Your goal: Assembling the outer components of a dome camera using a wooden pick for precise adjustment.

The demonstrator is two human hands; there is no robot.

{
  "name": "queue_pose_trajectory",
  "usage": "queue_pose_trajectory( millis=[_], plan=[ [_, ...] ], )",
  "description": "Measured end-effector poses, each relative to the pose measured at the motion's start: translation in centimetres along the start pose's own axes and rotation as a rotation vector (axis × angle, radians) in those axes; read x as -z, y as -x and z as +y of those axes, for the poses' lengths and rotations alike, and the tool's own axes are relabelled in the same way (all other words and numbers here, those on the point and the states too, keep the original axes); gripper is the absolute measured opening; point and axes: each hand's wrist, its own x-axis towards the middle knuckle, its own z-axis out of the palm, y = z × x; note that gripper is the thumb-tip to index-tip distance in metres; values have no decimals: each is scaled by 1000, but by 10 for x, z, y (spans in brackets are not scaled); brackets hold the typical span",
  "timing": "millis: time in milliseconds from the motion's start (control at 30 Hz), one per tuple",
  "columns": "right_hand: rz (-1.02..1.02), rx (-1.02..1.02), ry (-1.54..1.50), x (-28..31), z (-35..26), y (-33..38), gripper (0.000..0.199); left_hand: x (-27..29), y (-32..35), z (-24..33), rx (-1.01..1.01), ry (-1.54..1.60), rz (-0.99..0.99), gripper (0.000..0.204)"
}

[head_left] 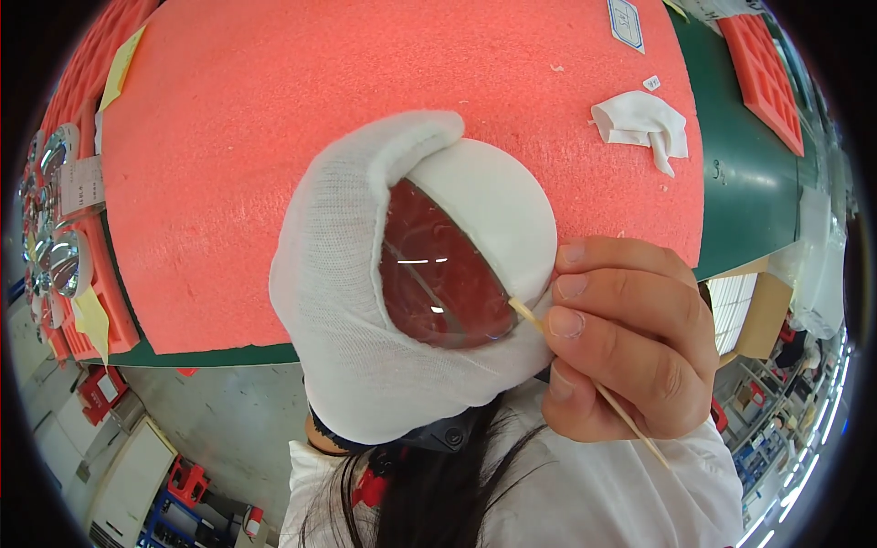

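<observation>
My left hand (pixel 333 265), in a white knit glove, is wrapped round a glossy reddish piece that looks like a round glass lens (pixel 443 274). Streaks of light reflect off its surface. A smooth white round piece (pixel 507 196) covers the lens's upper right side; I cannot tell if it is paper or cloth. Between the bare fingertips of my right hand (pixel 630 338) is a thin wooden stick (pixel 626 416). Its upper tip meets the lens's right edge, beside the white piece, and its thin end slants down to the right. The glove hides most of my left fingers.
Pink foam sheet (pixel 210 201) covers much of the green table (pixel 754 201). A crumpled white cloth (pixel 644 123) and a small label card (pixel 626 25) lie on it at right. Shiny round lenses (pixel 68 260) stand at far left; a pink foam tray (pixel 763 82) is at far right.
</observation>
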Motion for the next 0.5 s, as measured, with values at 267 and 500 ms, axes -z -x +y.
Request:
queue_pose_trajectory(
  millis=[267, 500],
  plan=[
    [-100, 92, -102, 16, 23, -18, 30, -5, 5, -4, 48, 165, 124, 72],
    [-374, 188, 17, 38, 21, -48, 37, 1, -4, -2, -16, 115, -72, 62]
  ],
)
